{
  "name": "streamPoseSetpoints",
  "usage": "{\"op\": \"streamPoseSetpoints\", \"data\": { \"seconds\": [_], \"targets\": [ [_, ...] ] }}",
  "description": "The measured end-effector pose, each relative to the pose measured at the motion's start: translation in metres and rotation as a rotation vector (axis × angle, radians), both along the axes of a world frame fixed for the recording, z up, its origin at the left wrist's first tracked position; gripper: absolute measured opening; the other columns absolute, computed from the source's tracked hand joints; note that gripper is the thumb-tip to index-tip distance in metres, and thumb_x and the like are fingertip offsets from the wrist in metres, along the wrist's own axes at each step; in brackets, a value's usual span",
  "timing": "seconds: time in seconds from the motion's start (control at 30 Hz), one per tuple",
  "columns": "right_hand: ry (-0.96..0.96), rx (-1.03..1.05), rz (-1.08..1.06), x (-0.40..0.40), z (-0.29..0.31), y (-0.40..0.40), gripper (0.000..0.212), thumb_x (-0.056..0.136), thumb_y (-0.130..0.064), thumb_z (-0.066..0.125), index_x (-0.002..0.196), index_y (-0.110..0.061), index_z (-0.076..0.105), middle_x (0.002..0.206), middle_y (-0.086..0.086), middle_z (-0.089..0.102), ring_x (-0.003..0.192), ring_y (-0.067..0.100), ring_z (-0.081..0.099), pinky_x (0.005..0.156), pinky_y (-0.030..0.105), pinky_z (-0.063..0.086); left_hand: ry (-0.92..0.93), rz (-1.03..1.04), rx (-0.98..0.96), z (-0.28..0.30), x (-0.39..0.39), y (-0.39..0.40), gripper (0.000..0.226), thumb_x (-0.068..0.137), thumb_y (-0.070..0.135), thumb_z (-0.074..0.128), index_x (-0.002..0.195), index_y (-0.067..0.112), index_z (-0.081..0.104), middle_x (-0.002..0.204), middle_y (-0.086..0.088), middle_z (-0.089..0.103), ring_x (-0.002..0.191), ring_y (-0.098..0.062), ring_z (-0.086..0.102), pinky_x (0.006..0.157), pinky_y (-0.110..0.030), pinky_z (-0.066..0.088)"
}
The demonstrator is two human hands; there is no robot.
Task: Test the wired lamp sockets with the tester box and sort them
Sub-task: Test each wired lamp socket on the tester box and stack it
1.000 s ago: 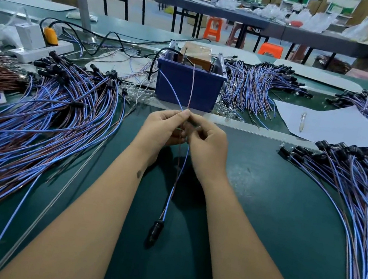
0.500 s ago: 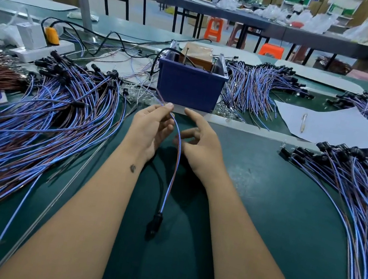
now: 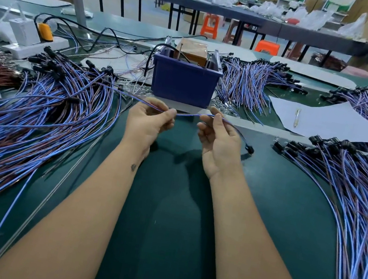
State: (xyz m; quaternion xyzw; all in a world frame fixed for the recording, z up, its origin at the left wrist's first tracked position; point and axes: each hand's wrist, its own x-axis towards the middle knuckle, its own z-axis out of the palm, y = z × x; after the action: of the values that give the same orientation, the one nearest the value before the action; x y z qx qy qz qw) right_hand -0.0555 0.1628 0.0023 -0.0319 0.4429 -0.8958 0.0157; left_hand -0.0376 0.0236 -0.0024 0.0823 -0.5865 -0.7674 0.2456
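Blue wire [image 3: 187, 114] seemingly pinched by both hands.

I see both bare forearms reach forward, side by side, hands raised above the table. My left hand [image 3: 148, 120] has palm half up, thumb and fingertips pinching. My right hand [image 3: 221, 138] has palm facing inward, fingers curled, pinching too. Hands stay apart.
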Motion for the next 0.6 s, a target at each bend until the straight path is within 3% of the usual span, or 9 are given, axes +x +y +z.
{"op": "streamPoseSetpoints", "data": {
  "seconds": [0.17,0.27,0.4,0.47,0.6],
  "targets": [
    [-0.030,0.126,-0.245,0.002,-0.002,0.006,0.025,0.103,-0.014,0.045,0.085,-0.018,0.062,0.076,-0.005,0.055,0.062,0.004,0.047,0.059,0.015,0.043,-0.002,-0.031,-0.676,-0.005,0.012,0.019,0.024,0.077,0.000,0.074,0.067,0.017,0.061,0.061,0.002,0.059,0.058,-0.013,0.055,0.063,-0.029,0.048],
    [-0.045,0.212,-0.304,0.004,-0.002,0.010,0.029,0.105,-0.014,0.039,0.081,-0.016,0.054,0.075,0.002,0.061,0.067,0.009,0.056,0.061,0.016,0.047,0.172,-0.012,-1.052,-0.003,0.024,0.028,0.016,0.079,-0.002,0.068,0.077,0.013,0.071,0.077,0.001,0.060,0.067,-0.017,0.057,0.064,-0.032,0.050],
    [-0.006,0.631,-0.346,0.005,0.001,0.038,0.027,0.104,-0.018,0.039,0.082,-0.015,0.055,0.062,0.001,0.059,0.051,0.008,0.053,0.054,0.023,0.043,0.275,-0.108,-1.349,0.000,0.047,0.052,0.021,0.081,0.010,0.059,0.084,0.023,0.075,0.082,0.001,0.057,0.067,-0.021,0.056,0.057,-0.034,0.049],
    [0.054,0.909,-0.360,0.004,0.003,0.065,0.024,0.102,-0.020,0.042,0.087,-0.013,0.059,0.065,0.002,0.058,0.058,0.015,0.055,0.061,0.027,0.039,0.371,-0.190,-1.449,0.004,0.057,0.071,0.024,0.081,0.015,0.053,0.083,0.025,0.075,0.076,0.001,0.057,0.062,-0.023,0.056,0.049,-0.034,0.048],
    [0.147,1.357,-0.324,0.003,0.018,0.125,0.029,0.101,-0.020,0.042,0.090,-0.003,0.063,0.083,0.016,0.064,0.080,0.034,0.057,0.071,0.041,0.043,0.482,-0.363,-1.513,0.016,0.069,0.119,0.021,0.073,0.002,0.067,0.084,0.017,0.075,0.078,-0.003,0.063,0.061,-0.026,0.060,0.045,-0.032,0.049]
  ]
}}
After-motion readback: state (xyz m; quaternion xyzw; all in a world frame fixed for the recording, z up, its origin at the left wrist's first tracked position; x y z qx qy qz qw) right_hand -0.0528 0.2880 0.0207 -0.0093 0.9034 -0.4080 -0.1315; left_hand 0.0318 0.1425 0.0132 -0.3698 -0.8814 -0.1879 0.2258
